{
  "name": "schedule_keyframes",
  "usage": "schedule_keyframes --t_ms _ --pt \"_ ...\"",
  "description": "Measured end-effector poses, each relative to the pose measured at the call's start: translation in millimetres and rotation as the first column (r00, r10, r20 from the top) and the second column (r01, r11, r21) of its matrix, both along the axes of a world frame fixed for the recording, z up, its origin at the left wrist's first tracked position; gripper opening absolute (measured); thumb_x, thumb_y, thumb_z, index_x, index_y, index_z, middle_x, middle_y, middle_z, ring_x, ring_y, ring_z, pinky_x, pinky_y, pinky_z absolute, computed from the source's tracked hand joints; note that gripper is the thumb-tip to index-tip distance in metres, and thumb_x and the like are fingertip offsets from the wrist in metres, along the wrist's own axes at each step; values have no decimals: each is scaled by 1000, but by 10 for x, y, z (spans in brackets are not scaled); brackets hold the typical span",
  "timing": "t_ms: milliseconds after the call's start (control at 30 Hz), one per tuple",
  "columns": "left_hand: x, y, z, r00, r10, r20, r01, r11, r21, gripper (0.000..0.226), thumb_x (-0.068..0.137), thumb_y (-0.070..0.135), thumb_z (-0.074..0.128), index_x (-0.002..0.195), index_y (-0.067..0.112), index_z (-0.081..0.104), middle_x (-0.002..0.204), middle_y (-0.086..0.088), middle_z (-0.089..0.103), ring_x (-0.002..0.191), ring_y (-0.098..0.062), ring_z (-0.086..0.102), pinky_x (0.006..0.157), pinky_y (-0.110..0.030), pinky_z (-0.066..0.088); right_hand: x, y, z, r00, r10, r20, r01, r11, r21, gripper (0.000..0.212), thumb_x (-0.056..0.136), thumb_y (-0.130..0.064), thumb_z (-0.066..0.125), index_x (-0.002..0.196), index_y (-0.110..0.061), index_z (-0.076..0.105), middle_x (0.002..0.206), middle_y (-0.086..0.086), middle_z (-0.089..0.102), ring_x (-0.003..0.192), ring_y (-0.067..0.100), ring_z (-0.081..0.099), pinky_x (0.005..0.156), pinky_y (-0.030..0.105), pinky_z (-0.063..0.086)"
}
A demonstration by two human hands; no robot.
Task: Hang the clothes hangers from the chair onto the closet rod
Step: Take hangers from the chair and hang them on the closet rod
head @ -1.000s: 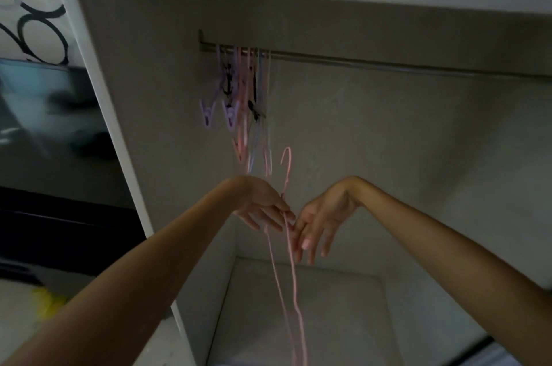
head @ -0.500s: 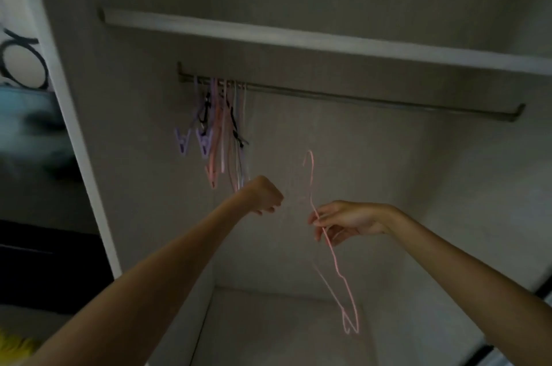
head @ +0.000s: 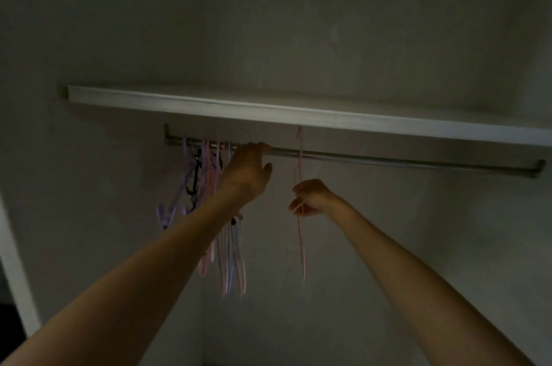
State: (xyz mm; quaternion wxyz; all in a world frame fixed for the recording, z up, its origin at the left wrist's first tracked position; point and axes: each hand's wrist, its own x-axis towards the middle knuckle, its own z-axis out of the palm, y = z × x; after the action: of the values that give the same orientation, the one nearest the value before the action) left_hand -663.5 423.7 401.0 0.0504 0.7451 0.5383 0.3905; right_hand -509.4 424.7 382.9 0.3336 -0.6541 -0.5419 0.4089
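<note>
**Pink hanger raised to the rod, hook not yet on**

The right hand (head: 309,198) pinches a thin pink wire hanger (head: 301,243), whose hook stands above the metal closet rod (head: 388,158). The left hand (head: 249,170) rests relaxed on the rod, beside the hung plastic hangers (head: 209,201). If released early, the slim hook could miss the smooth round rod and fall.

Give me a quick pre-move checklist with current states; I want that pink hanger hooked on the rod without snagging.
1. Right hand grips the pink hanger: ok.
2. Hook raised above the closet rod, under the shelf: ok.
3. Hook already seated on the rod: cannot tell, too dim and thin.
4. Rod bare where the hook meets it: ok.
5. Left hand at the rod beside the hung hangers, apart from the pink hanger: ok.
6. Pink hanger hangs free of the others: ok.
</note>
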Motion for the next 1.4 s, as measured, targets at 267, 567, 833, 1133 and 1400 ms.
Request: schedule_keyframes --t_ms 267,567,833,1133,1400 --pt "141 330 90 962 -104 -252 99 995 -32 59 97 34 46 150 23 21 155 -2 25 144 -22 21 116 -35 25 -73 18 -293 993 63 100 -49 990 -136 41 101 -17 36 135 5 37 87 17 65 51 18 64 49 24 51" --pt "297 667 216 866 -76 -494 134 987 85 39 96 35 46 131 18 52 129 -6 56 119 -26 49 97 -33 37 -32 205 -51 950 80 301 -151 964 220 60 97 -11 41 149 -20 13 147 7 37 129 24 43 96 21 38" --pt "-263 742 161 922 -53 -384 116 983 141 31 92 34 54 120 20 58 117 -7 60 109 -25 52 83 -28 37 -398 268 -101 928 297 224 -323 942 91 71 96 -10 47 151 -24 4 156 5 18 142 19 23 107 22 27" --pt "-721 814 146 933 -49 -355 77 995 65 35 87 28 62 121 19 58 115 -12 60 107 -28 56 79 -28 44 -1015 390 -185 939 335 80 -342 934 107 75 96 -9 47 150 -22 -3 157 2 16 141 19 25 109 25 30" --pt "-729 804 89 929 -60 -364 82 995 47 51 89 24 60 138 18 44 138 -8 49 126 -26 43 101 -33 38 -963 441 -231 952 292 95 -301 949 97 71 95 -8 48 151 -22 7 154 4 26 137 20 32 107 27 33"
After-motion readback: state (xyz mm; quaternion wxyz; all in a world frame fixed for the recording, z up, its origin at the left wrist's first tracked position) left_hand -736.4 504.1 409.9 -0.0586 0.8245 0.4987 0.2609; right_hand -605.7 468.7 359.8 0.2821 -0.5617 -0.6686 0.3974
